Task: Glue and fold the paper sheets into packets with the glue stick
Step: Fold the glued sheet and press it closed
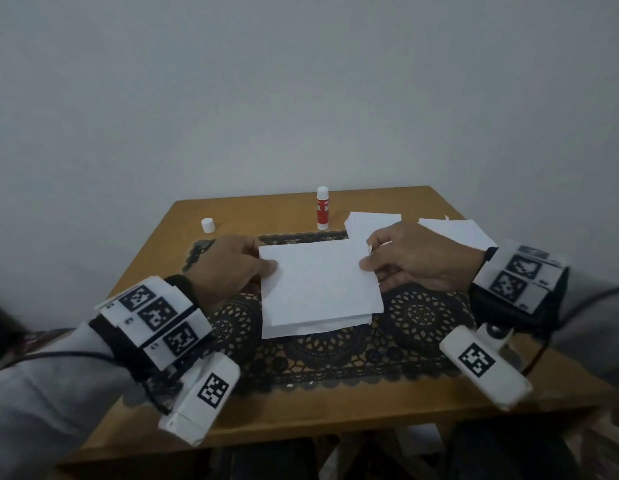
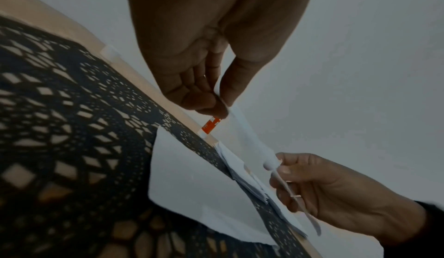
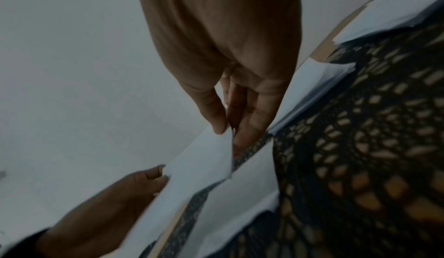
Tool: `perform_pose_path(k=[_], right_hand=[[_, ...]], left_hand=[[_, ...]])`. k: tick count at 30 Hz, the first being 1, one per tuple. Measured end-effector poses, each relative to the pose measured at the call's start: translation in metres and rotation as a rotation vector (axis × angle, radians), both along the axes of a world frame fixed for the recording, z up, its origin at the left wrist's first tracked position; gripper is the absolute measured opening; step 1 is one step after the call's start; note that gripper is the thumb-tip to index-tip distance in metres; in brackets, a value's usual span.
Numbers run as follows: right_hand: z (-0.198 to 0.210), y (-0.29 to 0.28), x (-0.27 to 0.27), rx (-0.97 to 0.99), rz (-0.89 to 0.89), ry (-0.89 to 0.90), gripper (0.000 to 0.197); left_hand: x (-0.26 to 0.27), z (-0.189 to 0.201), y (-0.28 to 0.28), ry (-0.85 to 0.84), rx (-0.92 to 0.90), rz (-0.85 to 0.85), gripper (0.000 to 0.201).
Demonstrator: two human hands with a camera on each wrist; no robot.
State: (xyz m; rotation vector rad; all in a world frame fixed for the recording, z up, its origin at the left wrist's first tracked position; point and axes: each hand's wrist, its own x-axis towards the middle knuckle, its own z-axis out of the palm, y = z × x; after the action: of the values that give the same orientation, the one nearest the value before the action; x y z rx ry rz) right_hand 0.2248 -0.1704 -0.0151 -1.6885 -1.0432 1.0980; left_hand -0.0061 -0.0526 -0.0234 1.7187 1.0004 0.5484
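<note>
A white paper sheet (image 1: 318,275) is lifted a little above the paper stack (image 1: 315,327) on the black lace mat (image 1: 336,355). My left hand (image 1: 268,268) pinches the sheet's left edge between thumb and fingers, and my right hand (image 1: 367,261) pinches its right edge. In the left wrist view the sheet (image 2: 250,135) shows edge-on, bowed between the left hand (image 2: 223,100) and the right hand (image 2: 278,165). In the right wrist view the right hand (image 3: 227,129) pinches a corner of the sheet (image 3: 201,167). The red and white glue stick (image 1: 322,209) stands upright and uncapped at the back.
The glue stick's white cap (image 1: 208,225) stands at the back left of the wooden table (image 1: 301,410). Two more piles of white paper lie at the back right, one (image 1: 370,223) by my right hand and one (image 1: 453,232) further right. A plain wall rises behind the table.
</note>
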Motion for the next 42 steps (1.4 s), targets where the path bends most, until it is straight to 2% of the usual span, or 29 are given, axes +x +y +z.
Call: perform_pose_path(k=[4, 6, 9, 14, 18, 29, 34, 36, 39, 42], right_hand=[[-0.013, 0.003, -0.002, -0.068, -0.020, -0.060, 0.011], [-0.016, 0.004, -0.001, -0.092, -0.022, -0.098, 0.014], [-0.021, 0.008, 0.001, -0.104, 0.000, -0.176, 0.019], [-0.026, 0.011, 0.003, -0.147, 0.050, -0.236, 0.022], [-0.029, 0.013, 0.002, -0.147, 0.064, -0.277, 0.022], [-0.033, 0.015, 0.000, -0.133, 0.060, -0.384, 0.020], [-0.038, 0.016, 0.000, -0.120, 0.061, -0.450, 0.019], [-0.038, 0.018, -0.002, -0.119, 0.072, -0.513, 0.020], [-0.037, 0.021, -0.006, -0.170, 0.114, -0.708, 0.025], [-0.031, 0.015, -0.014, -0.162, 0.172, -1.073, 0.028]], left_hand=[[0.004, -0.007, 0.006, 0.053, -0.026, 0.032, 0.020], [0.007, -0.011, 0.007, 0.109, -0.037, 0.015, 0.013], [0.007, -0.015, 0.011, 0.212, 0.008, 0.009, 0.004], [0.007, -0.017, 0.015, 0.382, 0.079, -0.043, 0.013], [0.009, -0.017, 0.014, 0.456, 0.149, -0.045, 0.016], [0.014, -0.015, 0.016, 0.545, 0.197, -0.112, 0.015], [0.015, -0.016, 0.017, 0.593, 0.257, -0.120, 0.027], [0.015, -0.017, 0.015, 0.629, 0.306, -0.129, 0.047], [0.015, -0.018, 0.008, 0.696, 0.468, -0.250, 0.077], [0.017, -0.018, -0.003, 0.789, 0.713, -0.438, 0.064]])
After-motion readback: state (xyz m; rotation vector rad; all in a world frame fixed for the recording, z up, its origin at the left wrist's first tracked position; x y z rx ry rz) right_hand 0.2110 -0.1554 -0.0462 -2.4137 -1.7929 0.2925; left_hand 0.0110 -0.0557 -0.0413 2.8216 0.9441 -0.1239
